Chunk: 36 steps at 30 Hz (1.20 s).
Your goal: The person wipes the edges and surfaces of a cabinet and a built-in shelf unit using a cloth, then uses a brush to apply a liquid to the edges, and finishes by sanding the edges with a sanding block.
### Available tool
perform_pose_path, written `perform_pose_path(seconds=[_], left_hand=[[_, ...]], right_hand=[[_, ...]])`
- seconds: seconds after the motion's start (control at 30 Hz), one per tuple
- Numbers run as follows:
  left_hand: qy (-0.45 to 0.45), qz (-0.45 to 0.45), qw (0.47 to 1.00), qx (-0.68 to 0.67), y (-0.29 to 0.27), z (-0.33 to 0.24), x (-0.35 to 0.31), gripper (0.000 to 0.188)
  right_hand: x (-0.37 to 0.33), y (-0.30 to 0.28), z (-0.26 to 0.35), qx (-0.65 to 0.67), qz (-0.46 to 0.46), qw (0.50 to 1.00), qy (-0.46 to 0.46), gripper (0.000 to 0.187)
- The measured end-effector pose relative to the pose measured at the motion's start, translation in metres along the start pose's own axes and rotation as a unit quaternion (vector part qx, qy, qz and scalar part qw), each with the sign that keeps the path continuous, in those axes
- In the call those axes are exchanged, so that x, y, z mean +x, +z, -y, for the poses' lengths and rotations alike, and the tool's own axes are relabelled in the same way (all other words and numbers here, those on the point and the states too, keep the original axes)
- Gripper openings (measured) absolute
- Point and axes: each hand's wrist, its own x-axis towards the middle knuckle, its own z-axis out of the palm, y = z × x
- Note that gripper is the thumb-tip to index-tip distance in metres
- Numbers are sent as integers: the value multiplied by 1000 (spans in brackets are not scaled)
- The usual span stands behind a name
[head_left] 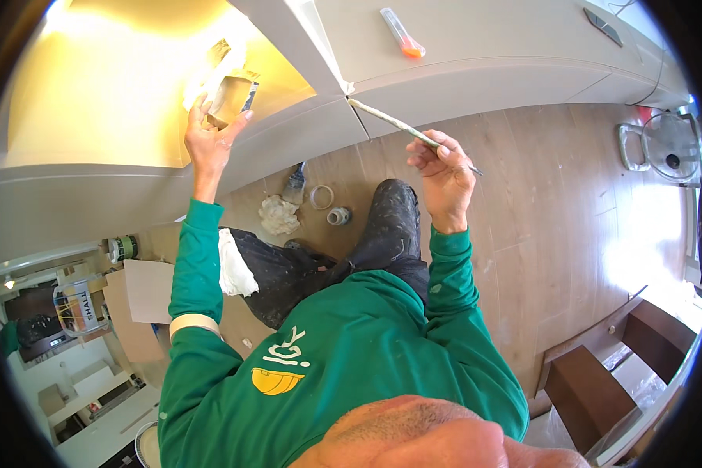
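Observation:
My right hand (448, 171) pinches a thin, paint-smeared stick (398, 122). Its pale far end meets the seam between two beige cabinet panels (460, 90), and a dark tip sticks out past my fingers. Whether it is a slim brush, I cannot tell. Over on the left, my left hand (209, 144) grips a small open container (232, 100), tan inside with a dark patch on its side. Bright light washes out what lies just beyond the container, inside the lit yellowish cabinet recess (93, 117).
An orange-and-clear tool (402, 35) lies on the cabinet top. On the wooden floor (522, 179) by my feet are a wide brush (295, 186), a crumpled white rag (278, 214), a tape ring (321, 196) and a small jar (338, 216). Brown boards (589, 390) stand at lower right.

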Motion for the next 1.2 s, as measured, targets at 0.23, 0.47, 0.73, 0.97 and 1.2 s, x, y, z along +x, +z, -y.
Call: perform_pose_path(seconds=[0.23,0.47,0.73,0.97,1.2], left_hand=[[-17,-16,999,35,7,9,10,89],[6,-26,999,37,6,14,7,91],[5,-37,999,36,11,10,7,93],[5,-51,993,109,6,17,12,96],[-52,-19,982,180,8,-5,16,103]], right_hand=[[38,4,-14,29,6,1000,10,35],[53,9,-31,47,9,998,27,35],[58,13,-36,53,14,998,38,36],[58,4,-39,72,-3,996,48,37],[53,3,-40,32,-16,998,44,41]])
